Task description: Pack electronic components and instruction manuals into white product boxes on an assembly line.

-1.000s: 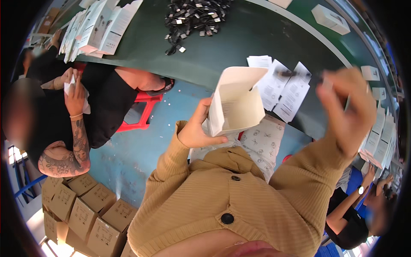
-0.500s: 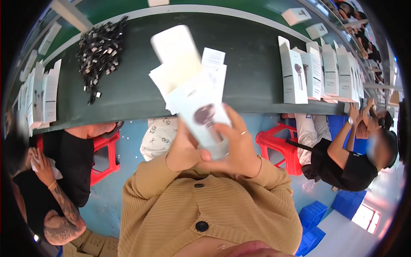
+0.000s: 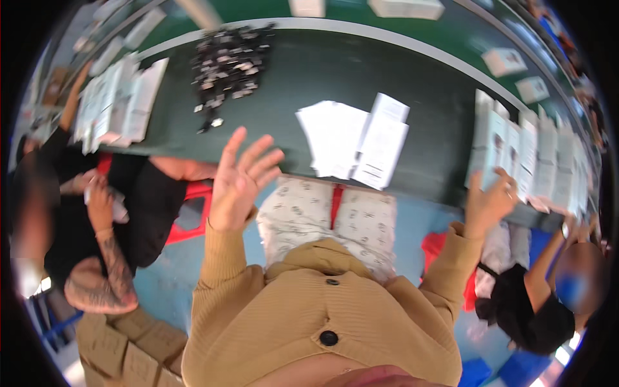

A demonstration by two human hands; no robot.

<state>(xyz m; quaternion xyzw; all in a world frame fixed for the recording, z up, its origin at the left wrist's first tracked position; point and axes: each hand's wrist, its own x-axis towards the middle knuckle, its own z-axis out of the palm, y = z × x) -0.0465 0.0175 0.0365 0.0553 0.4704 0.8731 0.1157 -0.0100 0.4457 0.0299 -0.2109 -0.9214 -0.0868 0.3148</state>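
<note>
My left hand (image 3: 240,184) is raised in front of the table edge, fingers spread and holding nothing. Out to the right, my right hand (image 3: 493,201) is closed around the lower part of a white box (image 3: 488,145) with a dark product picture. This box stands upright at the near end of a row of similar boxes (image 3: 545,155), its top flap up. Between my hands, a fan of white paper sheets (image 3: 338,135) lies near the table edge. Beside it, partly overlapping, are folded printed leaflets (image 3: 383,145).
A heap of black cables (image 3: 232,64) lies on the dark green table (image 3: 309,71). More upright boxes (image 3: 119,103) stand at the left. Co-workers sit on both sides. Cartons (image 3: 132,342) are stacked at lower left. Several white boxes (image 3: 406,8) lie beyond the pale rail.
The box held in both hands over the table edge is now at the right row with my right hand. My left hand has let go and opened. The view has shifted.
</note>
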